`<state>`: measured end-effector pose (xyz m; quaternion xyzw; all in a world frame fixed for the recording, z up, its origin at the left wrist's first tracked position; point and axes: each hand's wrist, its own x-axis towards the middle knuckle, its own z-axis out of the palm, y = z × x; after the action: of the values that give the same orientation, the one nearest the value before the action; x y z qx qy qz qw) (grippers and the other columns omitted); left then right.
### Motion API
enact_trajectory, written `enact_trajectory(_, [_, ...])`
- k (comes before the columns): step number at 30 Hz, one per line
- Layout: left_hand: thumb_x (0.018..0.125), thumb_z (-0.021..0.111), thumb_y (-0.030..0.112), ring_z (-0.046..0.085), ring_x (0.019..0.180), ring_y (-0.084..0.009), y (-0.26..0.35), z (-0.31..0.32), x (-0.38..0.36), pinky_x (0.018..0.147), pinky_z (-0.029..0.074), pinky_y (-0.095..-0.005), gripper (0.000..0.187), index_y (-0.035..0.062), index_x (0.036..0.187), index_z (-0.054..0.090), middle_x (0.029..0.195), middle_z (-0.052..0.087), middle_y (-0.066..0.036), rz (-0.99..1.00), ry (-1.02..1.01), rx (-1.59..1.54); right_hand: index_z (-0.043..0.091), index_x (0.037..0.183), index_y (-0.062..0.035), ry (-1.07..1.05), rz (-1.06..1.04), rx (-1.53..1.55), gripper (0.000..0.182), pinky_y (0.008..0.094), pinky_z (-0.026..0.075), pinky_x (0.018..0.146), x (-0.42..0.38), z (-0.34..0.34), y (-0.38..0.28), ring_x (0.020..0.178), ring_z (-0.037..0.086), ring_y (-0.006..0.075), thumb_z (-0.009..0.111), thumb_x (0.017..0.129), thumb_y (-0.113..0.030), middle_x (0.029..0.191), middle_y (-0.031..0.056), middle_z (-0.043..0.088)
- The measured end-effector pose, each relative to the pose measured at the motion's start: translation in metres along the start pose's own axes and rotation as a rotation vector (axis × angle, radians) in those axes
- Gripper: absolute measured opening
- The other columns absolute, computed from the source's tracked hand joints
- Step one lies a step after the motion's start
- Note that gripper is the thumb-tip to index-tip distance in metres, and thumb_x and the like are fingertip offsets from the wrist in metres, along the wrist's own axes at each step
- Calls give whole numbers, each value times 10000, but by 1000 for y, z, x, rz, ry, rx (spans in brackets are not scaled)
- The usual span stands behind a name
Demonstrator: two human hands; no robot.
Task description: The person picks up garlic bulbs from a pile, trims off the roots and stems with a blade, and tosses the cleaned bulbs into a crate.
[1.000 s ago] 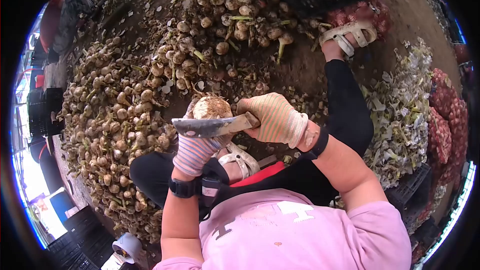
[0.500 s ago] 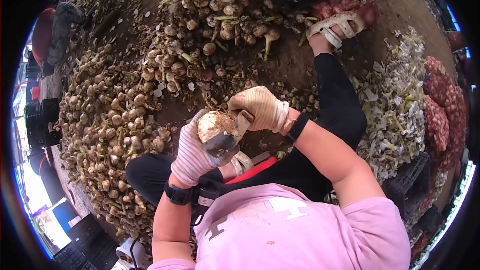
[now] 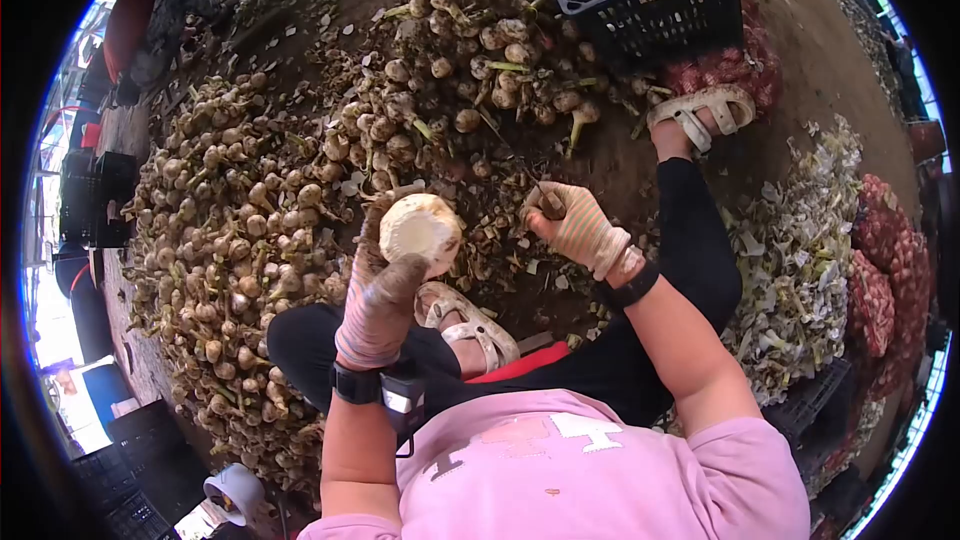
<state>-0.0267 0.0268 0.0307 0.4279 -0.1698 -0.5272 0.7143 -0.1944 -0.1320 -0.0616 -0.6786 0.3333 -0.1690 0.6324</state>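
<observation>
My left hand point(image 3: 375, 305), in a striped glove with a dirty thumb and fingertips, is closed around a garlic bulb point(image 3: 420, 232). The bulb's pale, flat cut face is turned up towards me. To the right, and apart from the bulb, my gloved right hand point(image 3: 583, 230) grips a knife point(image 3: 549, 202). Its brownish handle shows at the thumb, and the thin blade is hard to make out against the dark ground. Below both hands are my sandalled foot point(image 3: 470, 330) and bent legs.
Untrimmed garlic point(image 3: 230, 240) is heaped on the left, with more garlic point(image 3: 500, 60) ahead. A black crate point(image 3: 650, 15) holding garlic stands at the far right, beside a red mesh sack point(image 3: 735, 65). White stalk trimmings point(image 3: 800, 250) lie on the right, near filled red net sacks point(image 3: 885, 260).
My right hand has moved right with the knife, away from the bulb. The bulb has turned in my left hand, so its pale cut face now shows. The view has shifted slightly.
</observation>
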Motion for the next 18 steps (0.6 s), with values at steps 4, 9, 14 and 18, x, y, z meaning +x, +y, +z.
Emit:
enact_trajectory(4, [622, 658, 152, 518, 1080, -292, -4, -15, -5, 967, 408, -395, 637, 2, 1209, 464, 1140, 538, -157, -64, 29, -280, 582, 820, -27, -99, 1, 100, 86, 218, 399, 532, -9, 10, -18, 590, 450, 39, 582, 804, -112, 659, -40, 522])
enact_trajectory(9, [776, 585, 450, 583, 933, -265, -16, -8, -8, 658, 518, -368, 421, 91, 997, 591, 966, 623, -102, -22, 162, -638, 596, 844, -34, -118, -30, 165, 64, 185, 337, 463, -25, 27, -57, 549, 392, -3, 585, 785, -54, 595, -96, 450])
enact_trajectory(14, [822, 547, 449, 536, 924, -223, -19, 0, -11, 625, 501, -334, 380, 120, 1013, 558, 910, 581, -57, 75, 22, -769, 609, 868, -16, -1, -230, 47, 129, 244, 409, 489, -34, 55, -62, 537, 471, 63, 607, 744, -49, 605, -14, 540])
enact_trajectory(18, [844, 519, 437, 476, 960, -215, -17, 1, -17, 653, 504, -349, 362, 130, 1036, 515, 908, 525, -38, 73, -153, -888, 615, 859, -4, -28, -364, 1, 162, 277, 467, 536, -34, 81, -48, 567, 584, 165, 627, 713, -74, 665, 105, 612])
